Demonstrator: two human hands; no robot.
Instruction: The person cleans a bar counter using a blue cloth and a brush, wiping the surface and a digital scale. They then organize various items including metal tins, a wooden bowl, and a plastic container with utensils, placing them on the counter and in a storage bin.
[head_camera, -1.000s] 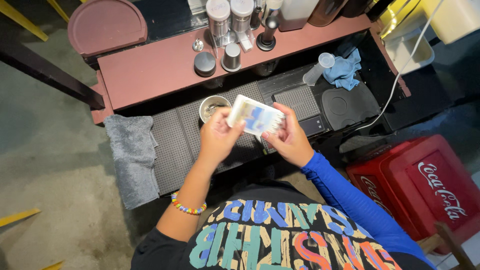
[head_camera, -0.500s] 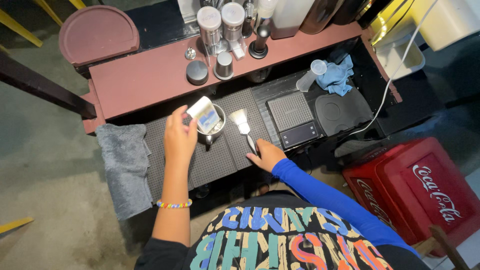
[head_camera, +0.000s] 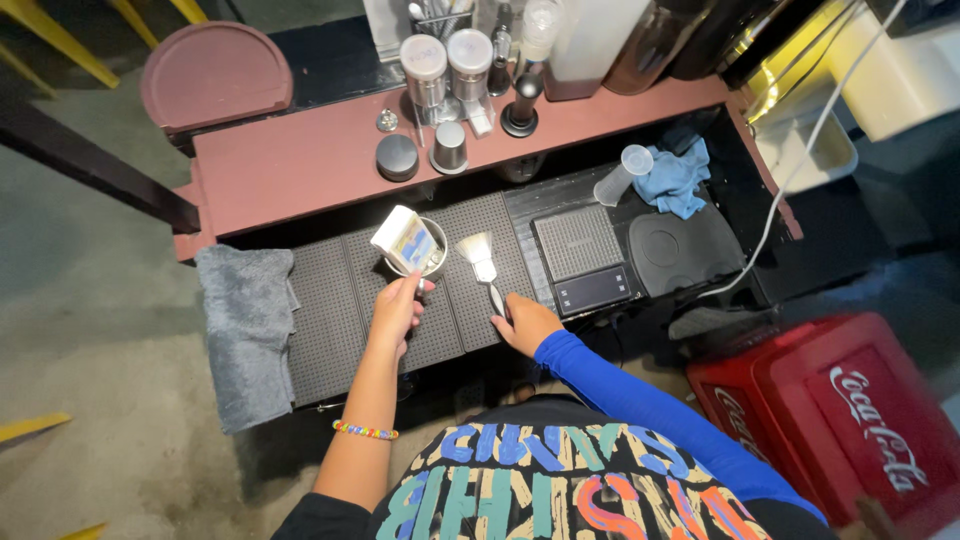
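At frame centre, a small carton (head_camera: 405, 241) was gripped over a metal cup (head_camera: 432, 262) by the left hand (head_camera: 396, 312); a brush (head_camera: 481, 262) handle was clasped by the right hand (head_camera: 526, 323).

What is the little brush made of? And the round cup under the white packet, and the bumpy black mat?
The brush seems to have pale, soft bristles and a thin shiny handle, maybe metal; the right hand hides its end. The cup looks like metal, going by its grey, gleaming rim. The packet in the left hand looks like glossy paper or foil. The black mat looks like rubber: dull, with a grid of small bumps.
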